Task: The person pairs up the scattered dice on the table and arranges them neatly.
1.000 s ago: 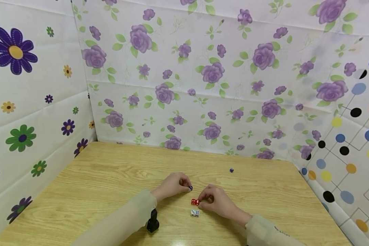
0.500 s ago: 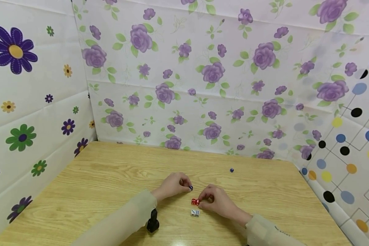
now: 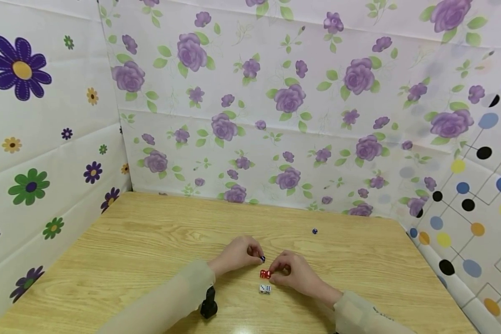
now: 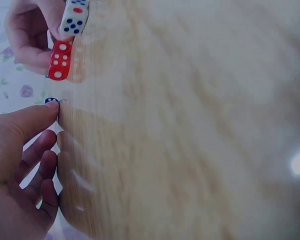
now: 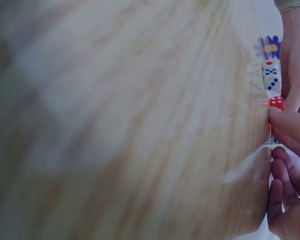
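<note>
My left hand (image 3: 240, 253) pinches a dark blue die (image 3: 263, 259) between thumb and fingers, low over the table and just beyond a pair of red dice (image 3: 263, 274). The red dice sit side by side, and my right hand (image 3: 296, 274) pinches the right one of them. Nearer to me lies a pair of white dice (image 3: 265, 289), also side by side. In the left wrist view the blue die (image 4: 51, 100) is mostly covered by the thumb. The right thumb hides part of the red dice (image 5: 276, 103) in the right wrist view.
Another blue die (image 3: 315, 231) lies alone toward the back right of the wooden table (image 3: 158, 232). A black device (image 3: 208, 304) sits beneath the left wrist. Flowered cloth (image 3: 242, 116) stands along the table's back edge, with patterned cloth at both sides.
My left hand has shifted slightly right and toward me with the blue die, closer to the red dice. The right hand and the other dice have stayed in place.
</note>
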Motion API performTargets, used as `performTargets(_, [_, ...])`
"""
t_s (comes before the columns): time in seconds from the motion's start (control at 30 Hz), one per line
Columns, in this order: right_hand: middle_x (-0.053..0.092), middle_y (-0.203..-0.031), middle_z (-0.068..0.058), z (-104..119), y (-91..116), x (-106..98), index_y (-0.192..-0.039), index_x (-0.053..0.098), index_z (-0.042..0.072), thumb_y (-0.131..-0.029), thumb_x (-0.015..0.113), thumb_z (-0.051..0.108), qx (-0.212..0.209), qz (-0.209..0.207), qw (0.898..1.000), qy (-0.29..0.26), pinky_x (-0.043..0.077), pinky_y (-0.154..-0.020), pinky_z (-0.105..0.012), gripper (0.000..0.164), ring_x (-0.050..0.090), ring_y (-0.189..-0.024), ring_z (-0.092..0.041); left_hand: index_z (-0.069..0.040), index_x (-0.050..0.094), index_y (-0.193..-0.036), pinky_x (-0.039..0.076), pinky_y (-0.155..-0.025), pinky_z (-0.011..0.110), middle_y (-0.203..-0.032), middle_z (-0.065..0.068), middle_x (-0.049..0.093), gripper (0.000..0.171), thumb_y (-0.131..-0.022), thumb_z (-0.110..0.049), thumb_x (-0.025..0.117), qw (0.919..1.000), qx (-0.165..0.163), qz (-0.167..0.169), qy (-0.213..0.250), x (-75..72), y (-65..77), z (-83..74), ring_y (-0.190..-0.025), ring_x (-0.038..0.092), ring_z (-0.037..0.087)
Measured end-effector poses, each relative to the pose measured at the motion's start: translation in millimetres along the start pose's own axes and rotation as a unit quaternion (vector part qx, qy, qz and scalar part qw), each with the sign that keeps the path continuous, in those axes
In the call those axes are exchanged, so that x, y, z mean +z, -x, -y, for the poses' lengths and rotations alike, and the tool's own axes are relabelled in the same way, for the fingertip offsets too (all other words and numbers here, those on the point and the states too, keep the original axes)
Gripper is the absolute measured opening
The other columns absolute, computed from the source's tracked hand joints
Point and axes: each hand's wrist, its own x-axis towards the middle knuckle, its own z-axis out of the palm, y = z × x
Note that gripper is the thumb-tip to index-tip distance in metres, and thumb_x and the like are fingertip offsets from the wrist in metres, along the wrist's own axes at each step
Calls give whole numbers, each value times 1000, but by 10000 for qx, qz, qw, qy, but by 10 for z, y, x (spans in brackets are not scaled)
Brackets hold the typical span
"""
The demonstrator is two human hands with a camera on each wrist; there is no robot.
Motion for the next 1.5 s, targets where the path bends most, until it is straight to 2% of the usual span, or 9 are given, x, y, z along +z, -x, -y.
performTargets(0.13, [64,-96,9,0,0,-2,-94,74,27,-85,78,27,14,3,10000,4,43,-68,-19,10,55,-80,-9,-14,74,-87,45,-67,21,-79,-4,65,5,-85,-15,78,10000,77,-7,61,8,22,-37,-70,54,3])
performTargets(0.63, [64,-96,10,-2,3,8,-93,74,27,-85,79,28,21,-46,10000,32,43,-68,-19,10,54,-80,-8,-14,74,-87,45,-66,22,-81,-4,65,6,-84,-16,78,10000,29,-61,-2,24,39,-52,-70,54,3])
performTargets(1.23, [64,-98,11,4,14,9,-94,74,27,-85,78,28,34,-45,10000,32,43,-70,-20,10,54,-82,-9,-15,73,-87,45,-66,22,-80,-4,64,6,-85,-17,79,10000,58,-28,14,33,37,-36,-70,53,3])
performTargets(1.5, [64,-98,7,24,30,-9,-94,74,24,-85,78,27,6,-15,10000,8,43,-69,-21,10,54,-83,-12,-15,73,-88,44,-67,21,-80,-5,64,7,-84,-17,79,10000,62,-55,-19,44,34,-20,-70,53,3])
